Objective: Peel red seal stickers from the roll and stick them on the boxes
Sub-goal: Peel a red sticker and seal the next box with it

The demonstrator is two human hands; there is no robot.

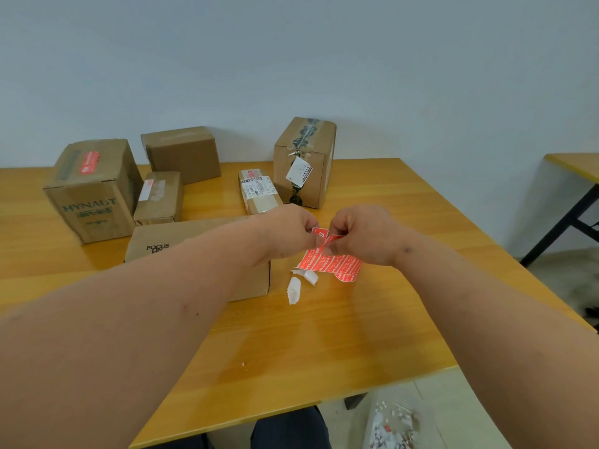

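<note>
While I lean over the table (356,335):
Left hand (287,231): pinches sticker (319,234).
Right hand (363,233): pinches strip (334,262).
Boxes (94,189): ten to twelve o'clock.

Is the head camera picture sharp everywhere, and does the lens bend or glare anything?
Head view: the wide lens stretches the forearms near the bottom edge and bows the orange wooden table; soft glare lies on its middle; the left hand, right hand and red sticker strip are slightly soft; the brown HYNAUT cardboard box prints legibly.

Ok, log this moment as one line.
phase: peeling | left hand: pinches sticker strip | right hand: pinches red sticker | FOCUS box: unsealed
</note>
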